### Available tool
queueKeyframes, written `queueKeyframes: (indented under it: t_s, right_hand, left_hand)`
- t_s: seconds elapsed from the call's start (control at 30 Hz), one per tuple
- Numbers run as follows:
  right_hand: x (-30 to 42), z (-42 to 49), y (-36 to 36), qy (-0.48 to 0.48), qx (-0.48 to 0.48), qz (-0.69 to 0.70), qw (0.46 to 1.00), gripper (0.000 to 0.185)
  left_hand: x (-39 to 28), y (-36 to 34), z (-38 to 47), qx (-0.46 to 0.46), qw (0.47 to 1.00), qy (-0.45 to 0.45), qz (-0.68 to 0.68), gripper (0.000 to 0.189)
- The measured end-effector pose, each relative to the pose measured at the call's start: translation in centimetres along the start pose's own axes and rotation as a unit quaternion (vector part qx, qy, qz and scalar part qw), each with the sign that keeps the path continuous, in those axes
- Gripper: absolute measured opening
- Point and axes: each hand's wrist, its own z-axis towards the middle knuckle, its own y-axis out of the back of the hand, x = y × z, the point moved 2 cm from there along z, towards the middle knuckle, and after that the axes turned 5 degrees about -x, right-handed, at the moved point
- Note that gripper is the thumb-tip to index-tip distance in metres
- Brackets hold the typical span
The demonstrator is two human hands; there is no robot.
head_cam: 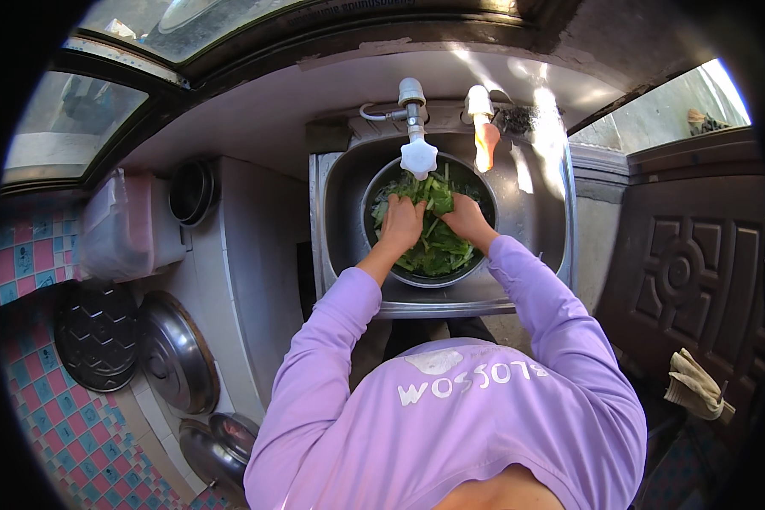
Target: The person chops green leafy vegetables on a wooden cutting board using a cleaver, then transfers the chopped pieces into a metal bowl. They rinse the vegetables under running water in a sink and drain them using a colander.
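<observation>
Leafy green vegetables (433, 245) with pale stems lie in water in a round metal basin (443, 284), which stands inside a stainless steel sink (535, 255). My left hand (403, 222) is over the left part of the basin, its fingers closed around some stems and leaves. My right hand (468, 220) reaches in from the right, with its fingers on a bunch of the same greens. The two hands are close together but apart; their fingertips are partly hidden among the leaves.
A tap with a white star-shaped knob (419, 159) overhangs the basin, and a second tap with an orange piece (485, 145) is to its right. Black pans (192, 191), a plastic bin (124, 226) and metal lids (175, 354) are on the left. A brown door (682, 268) stands at right.
</observation>
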Motion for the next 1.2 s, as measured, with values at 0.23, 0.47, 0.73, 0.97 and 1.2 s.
queueKeyframes:
  t_s: [0.23, 0.47, 0.73, 0.97, 1.2]
  right_hand:
    - [3.3, -4.3, 2.8, 0.038, 0.158, -0.299, 0.940, 0.121]
    - [-4.8, -1.7, -4.7, 0.073, 0.036, -0.193, 0.978, 0.064]
    - [3.9, -1.9, 4.0, 0.071, 0.187, -0.263, 0.944, 0.101]
    - [3.7, 0.2, 2.5, 0.157, 0.157, -0.421, 0.879, 0.125]
    - [-0.6, 1.0, -1.9, 0.105, 0.080, -0.278, 0.951, 0.071]
  left_hand:
    - [0.9, 1.8, -3.5, 0.132, 0.974, -0.052, 0.180, 0.133]
    - [1.1, -2.5, -1.9, 0.013, 0.992, -0.065, 0.111, 0.024]
    - [-2.7, 3.9, -1.9, 0.149, 0.976, -0.011, 0.158, 0.087]
    - [-1.7, 2.8, 2.6, 0.176, 0.930, -0.188, 0.262, 0.126]
    - [1.1, -2.0, 2.8, 0.095, 0.963, -0.135, 0.212, 0.046]
